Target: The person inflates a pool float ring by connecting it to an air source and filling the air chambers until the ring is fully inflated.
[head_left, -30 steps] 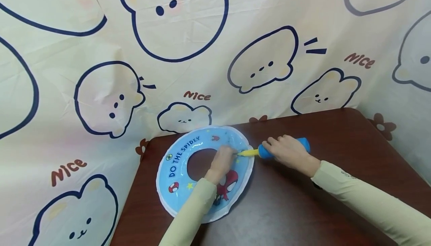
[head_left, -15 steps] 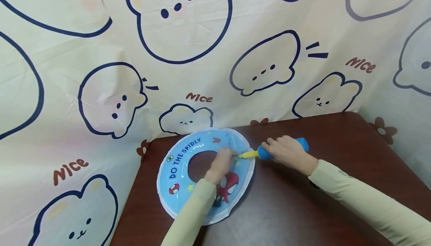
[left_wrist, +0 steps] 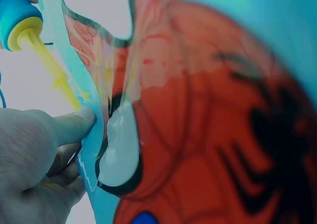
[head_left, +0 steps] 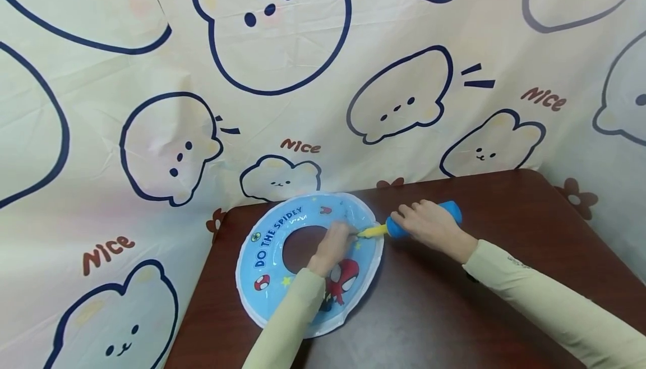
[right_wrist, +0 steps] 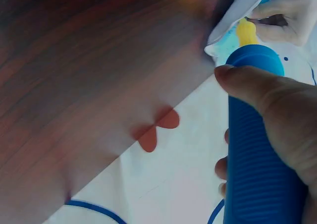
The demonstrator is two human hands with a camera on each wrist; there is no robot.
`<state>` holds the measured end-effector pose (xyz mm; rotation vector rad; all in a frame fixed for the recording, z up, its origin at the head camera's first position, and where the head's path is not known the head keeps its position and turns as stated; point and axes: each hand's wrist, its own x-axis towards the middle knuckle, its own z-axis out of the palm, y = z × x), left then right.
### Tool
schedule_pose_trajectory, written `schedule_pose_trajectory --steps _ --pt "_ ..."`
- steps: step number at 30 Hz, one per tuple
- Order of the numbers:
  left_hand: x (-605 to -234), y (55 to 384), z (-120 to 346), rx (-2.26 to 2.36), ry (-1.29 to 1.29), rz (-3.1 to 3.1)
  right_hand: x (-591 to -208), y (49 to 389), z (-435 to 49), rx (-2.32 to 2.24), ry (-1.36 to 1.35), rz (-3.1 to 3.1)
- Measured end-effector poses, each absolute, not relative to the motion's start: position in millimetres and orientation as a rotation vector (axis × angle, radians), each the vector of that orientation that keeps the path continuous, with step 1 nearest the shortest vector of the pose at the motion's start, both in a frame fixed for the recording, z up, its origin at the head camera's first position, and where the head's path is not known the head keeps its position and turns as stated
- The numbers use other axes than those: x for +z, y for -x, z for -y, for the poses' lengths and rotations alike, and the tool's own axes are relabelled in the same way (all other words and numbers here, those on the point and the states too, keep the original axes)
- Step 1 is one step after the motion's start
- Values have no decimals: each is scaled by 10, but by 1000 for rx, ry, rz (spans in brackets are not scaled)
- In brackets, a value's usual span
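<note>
A light blue swim ring (head_left: 252, 296) with a white edge, printed with a red masked figure, lies on the table. My left hand (head_left: 331, 248) pinches the ring's inner right part, thumb on top, near the tip of a yellow nozzle (left_wrist: 57, 78). That nozzle belongs to a blue hand pump (right_wrist: 265, 149) with a ribbed body. Fingers and thumb of my right hand (head_left: 431, 226) curl round the pump, which lies to the ring's right. Where nozzle and ring meet, the left fingers hide the valve. The ring looks only partly filled, with creased film.
The dark brown table (head_left: 429, 301) extends to the right and in front of the ring. A cream cloth (head_left: 323, 116) with bear drawings hangs behind the table, close to the ring's far edge.
The view has shifted slightly. Both hands keep their holds, and the pump's rear end has tipped a little toward the back; the ring stays in place.
</note>
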<state>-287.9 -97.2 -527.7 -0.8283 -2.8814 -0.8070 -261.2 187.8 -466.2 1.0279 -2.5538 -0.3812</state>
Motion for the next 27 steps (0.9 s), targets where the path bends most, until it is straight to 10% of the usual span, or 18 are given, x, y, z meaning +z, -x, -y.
schedule_pose_trajectory --steps 27 --pt "-5149 2875 918 -710 704 3001 -4695 2632 -2057 -285 -915 2812"
